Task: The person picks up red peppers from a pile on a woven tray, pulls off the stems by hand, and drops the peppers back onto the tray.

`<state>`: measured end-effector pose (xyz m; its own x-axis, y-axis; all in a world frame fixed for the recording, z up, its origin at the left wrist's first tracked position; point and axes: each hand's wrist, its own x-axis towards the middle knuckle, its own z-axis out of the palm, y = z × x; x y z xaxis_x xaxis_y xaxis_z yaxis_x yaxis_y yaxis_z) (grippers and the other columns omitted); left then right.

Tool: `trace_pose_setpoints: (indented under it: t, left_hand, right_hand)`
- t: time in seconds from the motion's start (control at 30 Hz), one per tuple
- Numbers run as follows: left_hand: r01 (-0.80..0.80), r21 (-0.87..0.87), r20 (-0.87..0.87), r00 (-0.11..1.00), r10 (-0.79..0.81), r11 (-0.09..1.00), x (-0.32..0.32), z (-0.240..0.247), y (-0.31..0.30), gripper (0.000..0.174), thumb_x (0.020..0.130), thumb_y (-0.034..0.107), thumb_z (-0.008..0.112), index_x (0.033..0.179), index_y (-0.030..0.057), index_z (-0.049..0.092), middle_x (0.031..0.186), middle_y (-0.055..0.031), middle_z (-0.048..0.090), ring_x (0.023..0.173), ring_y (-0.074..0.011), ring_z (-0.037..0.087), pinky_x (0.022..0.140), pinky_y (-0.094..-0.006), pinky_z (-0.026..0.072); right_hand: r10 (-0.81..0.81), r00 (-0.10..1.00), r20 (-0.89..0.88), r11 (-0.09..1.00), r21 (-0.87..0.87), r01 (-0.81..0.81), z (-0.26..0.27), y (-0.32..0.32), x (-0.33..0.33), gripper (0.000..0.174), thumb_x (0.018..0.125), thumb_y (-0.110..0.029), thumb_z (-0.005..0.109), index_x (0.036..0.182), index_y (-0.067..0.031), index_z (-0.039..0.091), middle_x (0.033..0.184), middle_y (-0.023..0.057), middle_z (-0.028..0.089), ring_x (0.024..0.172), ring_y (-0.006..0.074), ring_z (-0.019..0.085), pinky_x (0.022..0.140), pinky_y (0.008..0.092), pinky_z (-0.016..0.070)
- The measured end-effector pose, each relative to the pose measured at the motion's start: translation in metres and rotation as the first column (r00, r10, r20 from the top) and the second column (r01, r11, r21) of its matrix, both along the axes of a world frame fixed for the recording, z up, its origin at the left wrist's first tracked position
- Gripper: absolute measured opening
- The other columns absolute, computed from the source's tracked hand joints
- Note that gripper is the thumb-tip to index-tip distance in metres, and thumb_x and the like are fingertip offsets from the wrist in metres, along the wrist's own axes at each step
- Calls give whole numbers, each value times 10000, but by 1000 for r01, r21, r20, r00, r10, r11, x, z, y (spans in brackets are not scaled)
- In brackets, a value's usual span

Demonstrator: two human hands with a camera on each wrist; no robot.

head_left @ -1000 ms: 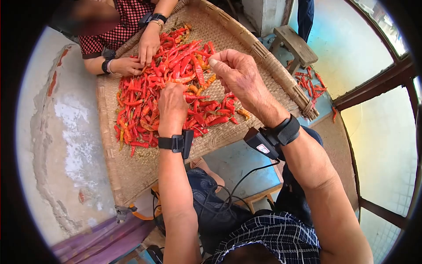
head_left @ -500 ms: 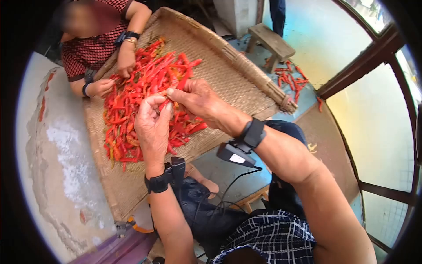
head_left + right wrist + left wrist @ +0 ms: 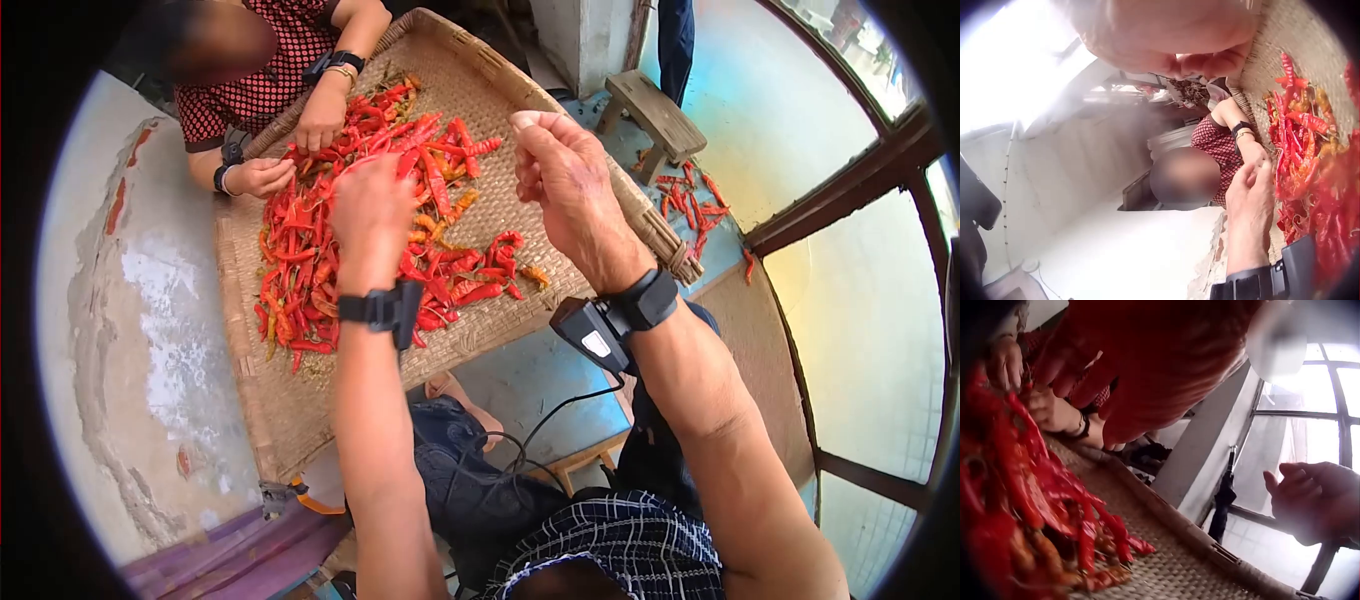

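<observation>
A large heap of red chili peppers [image 3: 437, 180], some orange, lies on a woven bamboo tray [image 3: 510, 210]. My left hand [image 3: 372, 215] is over the middle of the heap, blurred in the head view. In the left wrist view its fingers [image 3: 1088, 381] hang fairly straight, with no pepper in them. To the right, my right hand [image 3: 572, 185] is raised above the tray near its raised edge. Its fingers are curled in and its thumb tip lies close to the forefinger; nothing shows between them. The right wrist view also has its curled fingers [image 3: 1204, 62].
Across the tray, another person's hands [image 3: 320, 118] work at the heap's far left side. Beyond the tray's right rim [image 3: 640, 215] stand a wooden stool [image 3: 655, 115] and some fallen peppers [image 3: 697, 205] on the floor. A pale wall [image 3: 165, 320] runs along the left.
Half a second ago my hands met over the heap with a pepper at their fingertips. They have since parted: the left is back over the heap, the right up and to the right.
</observation>
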<state>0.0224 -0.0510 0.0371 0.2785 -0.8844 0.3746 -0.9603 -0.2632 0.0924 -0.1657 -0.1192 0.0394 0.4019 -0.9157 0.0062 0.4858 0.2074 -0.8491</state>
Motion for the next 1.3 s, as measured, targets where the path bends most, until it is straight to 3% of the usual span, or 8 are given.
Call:
trace_pose_setpoints:
  t: [0.07, 0.23, 0.4, 0.8, 0.87, 1.0, 1.13, 1.3]
  left_hand:
    - [219, 30, 88, 971, -221, 975, -2, -36, -35, 343, 795, 157, 622, 1116, 52, 564, 1073, -144, 593, 1013, -330, 549, 891, -404, 444]
    - [119, -48, 148, 983, -111, 992, -29, -73, -84, 451, 779, 284, 652, 1155, 78, 511, 1098, -169, 564, 1073, -354, 501, 913, -427, 425]
    - [-21, 399, -92, 994, 63, 917, -14, -61, -90, 437, 764, 270, 655, 1130, 89, 500, 1007, -182, 618, 1036, -382, 539, 877, -461, 447]
    - [344, -65, -204, 914, -350, 937, -46, -41, 33, 240, 773, 50, 595, 1010, 62, 560, 934, -127, 615, 890, -345, 550, 769, -418, 449]
    - [333, -73, -228, 912, -341, 940, -44, -38, 36, 224, 783, 43, 576, 1008, 45, 578, 964, -126, 611, 902, -344, 544, 787, -412, 441]
    - [270, -172, -276, 910, -309, 948, -41, -28, 43, 192, 810, 47, 567, 1001, 33, 577, 933, -145, 617, 865, -336, 558, 771, -406, 445]
    - [147, -229, -561, 788, -254, 962, -40, -24, 46, 190, 805, 46, 597, 991, 12, 582, 913, -163, 622, 869, -344, 562, 754, -410, 454]
    - [139, -261, -438, 865, -245, 955, -35, -20, 51, 248, 801, 74, 625, 1040, 34, 572, 929, -152, 630, 901, -329, 570, 796, -409, 444]
  right_hand:
    - [10, 1000, 0, 1000, -2, -10, 3, -1, -1, 141, 893, -214, 585, 886, -75, 561, 631, -33, 479, 509, 53, 406, 469, 215, 340]
    - [12, 999, 40, 1000, 9, -13, 7, -5, -11, 122, 896, -195, 578, 874, -76, 565, 640, -46, 464, 529, 50, 395, 478, 222, 329]
    - [-15, 1000, 18, 1000, -17, 15, 7, -8, -15, 163, 890, -165, 554, 888, -2, 566, 625, -10, 496, 481, 62, 439, 430, 212, 378]
    - [165, 973, -161, 968, -161, -191, -6, 1, -7, 161, 881, -193, 596, 878, -32, 589, 647, -18, 521, 517, 81, 473, 495, 232, 403]
    - [-75, 872, -483, 699, -649, -299, -12, 2, -2, 208, 845, -162, 624, 953, 14, 595, 704, 44, 596, 598, 134, 550, 561, 274, 467]
    - [-231, 735, -637, 461, -737, -494, -27, 15, 8, 332, 781, -125, 658, 1068, 26, 586, 843, 182, 653, 804, 289, 648, 701, 357, 513]
    - [-162, 746, -645, 559, -684, -469, -22, 23, 15, 334, 771, -116, 657, 1068, 17, 584, 806, 190, 659, 776, 337, 650, 710, 373, 516]
    - [-206, 795, -571, 633, -697, -337, -21, 21, 17, 221, 776, -76, 600, 976, 20, 594, 731, 165, 635, 670, 274, 622, 606, 364, 495]
